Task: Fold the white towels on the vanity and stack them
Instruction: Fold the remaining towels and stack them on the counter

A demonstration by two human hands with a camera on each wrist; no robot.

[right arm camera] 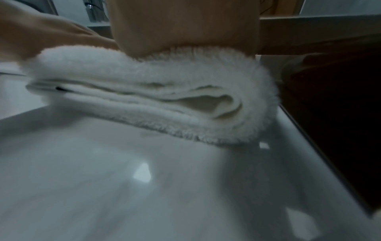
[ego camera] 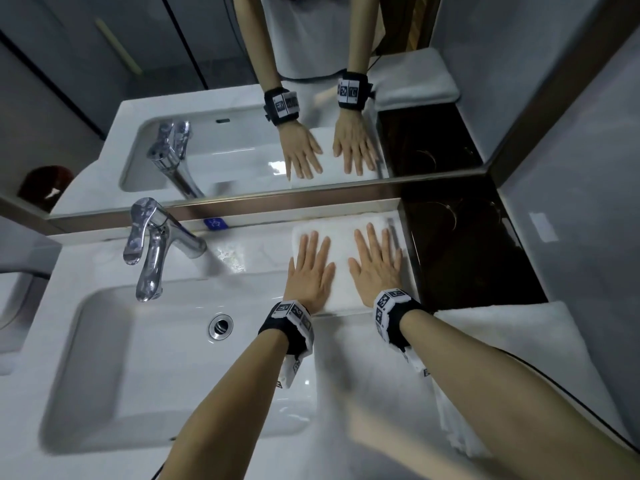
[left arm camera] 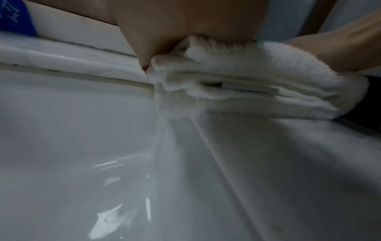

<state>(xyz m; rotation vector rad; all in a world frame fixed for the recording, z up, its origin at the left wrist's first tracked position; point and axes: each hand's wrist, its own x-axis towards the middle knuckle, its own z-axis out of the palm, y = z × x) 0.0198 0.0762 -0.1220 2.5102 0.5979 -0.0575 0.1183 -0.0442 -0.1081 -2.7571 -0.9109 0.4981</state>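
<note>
Your left hand and right hand lie flat, fingers straight, pressing the folded towel down on the surface by the mirror, probably so its folds stay neat.

In both wrist views only the heel of the palm shows; the fingers of the left hand and right hand are cut off by the top edge. The second towel on the near right runs out of the head view, partly hidden under the right forearm. The blue label by the mirror is too small to read.
</note>
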